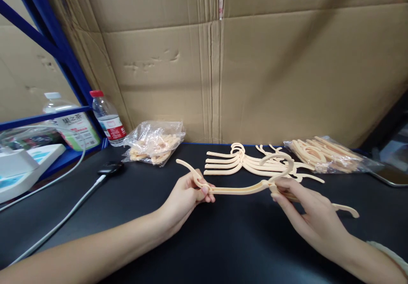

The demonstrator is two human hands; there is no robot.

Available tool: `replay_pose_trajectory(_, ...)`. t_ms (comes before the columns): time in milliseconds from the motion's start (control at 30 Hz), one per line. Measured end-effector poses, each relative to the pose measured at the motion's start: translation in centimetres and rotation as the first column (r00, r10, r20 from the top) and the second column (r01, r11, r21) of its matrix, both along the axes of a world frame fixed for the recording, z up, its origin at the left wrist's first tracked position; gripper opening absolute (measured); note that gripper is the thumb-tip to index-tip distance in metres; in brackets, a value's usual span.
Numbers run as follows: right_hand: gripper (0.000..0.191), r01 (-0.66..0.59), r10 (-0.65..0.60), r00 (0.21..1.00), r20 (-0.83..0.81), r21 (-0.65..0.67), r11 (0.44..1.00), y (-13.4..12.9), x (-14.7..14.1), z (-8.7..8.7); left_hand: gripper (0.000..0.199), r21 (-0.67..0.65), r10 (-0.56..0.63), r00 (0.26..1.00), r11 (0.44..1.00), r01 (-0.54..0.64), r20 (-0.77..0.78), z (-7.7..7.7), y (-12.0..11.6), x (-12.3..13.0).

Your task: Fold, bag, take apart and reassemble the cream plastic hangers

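Note:
A cream-coloured plastic clothes hanger is held above the black table between both hands. My left hand pinches it near its left end, where a curved end piece sticks up and to the left. My right hand is closed on its middle, just below the hook, and hides part of the right arm. The hanger's right tip shows beyond that hand. Behind it, several hanger parts lie side by side on the table, with more curved pieces to their right.
Clear plastic bags of cream pieces lie at the back left and back right. A red-capped bottle stands by the blue frame. A white cable crosses the left side. Cardboard walls off the back.

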State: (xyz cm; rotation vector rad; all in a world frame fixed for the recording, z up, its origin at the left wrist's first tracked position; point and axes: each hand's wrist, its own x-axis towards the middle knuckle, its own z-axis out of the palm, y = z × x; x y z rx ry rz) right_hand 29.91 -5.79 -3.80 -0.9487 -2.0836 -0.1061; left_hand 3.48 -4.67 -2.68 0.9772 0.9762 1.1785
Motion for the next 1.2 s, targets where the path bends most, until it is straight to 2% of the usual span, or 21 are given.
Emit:
replay_pose_trajectory(233,0.012,0.028,-0.047,0.99,-0.132,-0.147,0.989,0.4,-0.3,0.0,0.022,-0.066,0.064,0.998,0.996,-0.062,0.023,0.7,-0.9,0.2)
replay_pose_trajectory(367,0.022,0.096,-0.126,0.971,-0.204,-0.152,0.984,1.2,-0.1,-0.2,0.024,-0.071,0.059,0.996,0.996,-0.054,0.066,0.7,-0.9,0.3)
replay_pose_trajectory(467,0.03,0.157,-0.19,0.957,-0.219,-0.158,0.975,1.7,0.2,-0.2,0.019,-0.084,0.048,0.998,0.995,-0.045,0.035,0.4,-1.0,0.5)
replay_pose_trajectory(533,0.033,0.182,-0.214,0.949,-0.233,-0.151,0.972,2.0,0.4,-0.1,0.02,-0.11,-0.003,0.999,0.994,-0.002,-0.047,0.2,-1.5,0.7)
replay_pose_trajectory(600,0.034,0.194,-0.221,0.944,-0.243,-0.132,0.972,2.1,0.5,0.0,0.022,-0.107,-0.14,0.971,0.987,0.122,-0.192,0.3,-2.5,1.1)
replay_pose_trajectory(633,0.033,0.194,-0.218,0.946,-0.239,-0.12,0.974,2.1,0.5,0.0,0.021,-0.074,-0.232,0.926,0.973,0.22,-0.297,0.4,-3.1,1.2)
replay_pose_trajectory(667,0.032,0.19,-0.211,0.951,-0.228,-0.111,0.976,2.1,0.4,0.0,0.018,0.004,-0.295,0.855,0.945,0.328,-0.427,0.7,-3.8,1.4)
replay_pose_trajectory(700,0.031,0.178,-0.197,0.957,-0.212,-0.108,0.978,2.0,0.4,0.0,0.015,0.139,-0.287,0.759,0.886,0.442,-0.584,1.0,-4.4,1.5)
replay_pose_trajectory(733,0.029,0.156,-0.176,0.965,-0.193,-0.115,0.981,1.9,0.3,-0.1,0.014,0.25,-0.248,0.654,0.782,0.57,-0.715,1.4,-5.0,1.5)
replay_pose_trajectory(800,0.026,0.094,-0.119,0.979,-0.164,-0.153,0.984,1.7,0.1,-0.3,0.021,0.357,-0.108,0.492,0.558,0.749,-0.864,2.1,-5.7,1.6)
replay_pose_trajectory(833,0.024,0.065,-0.092,0.985,-0.148,-0.178,0.982,1.6,0.0,-0.5,0.025,0.37,-0.03,0.439,0.489,0.79,-0.898,2.3,-5.9,1.5)
replay_pose_trajectory(867,0.023,0.043,-0.07,0.989,-0.127,-0.204,0.978,1.5,-0.1,-0.6,0.027,0.374,0.036,0.402,0.452,0.81,-0.915,2.5,-6.0,1.5)
replay_pose_trajectory(900,0.023,0.026,-0.05,0.994,-0.102,-0.222,0.975,1.5,-0.1,-0.8,0.031,0.38,0.089,0.383,0.444,0.811,-0.92,2.5,-6.0,1.4)
replay_pose_trajectory(967,0.022,0.006,-0.016,0.999,-0.04,-0.238,0.971,1.5,-0.1,-1.0,0.039,0.398,0.139,0.379,0.468,0.789,-0.915,2.3,-5.8,1.3)
replay_pose_trajectory(1067,0.022,-0.023,0.029,0.999,0.019,-0.261,0.965,1.6,-0.1,-1.3,0.048,0.402,0.118,0.403,0.522,0.752,-0.908,1.9,-5.7,1.2)
replay_pose_trajectory(1200,0.023,-0.042,0.054,0.998,0.03,-0.317,0.947,1.6,-0.3,-1.4,0.052,0.349,0.062,0.385,0.571,0.743,-0.921,1.8,-5.8,1.3)
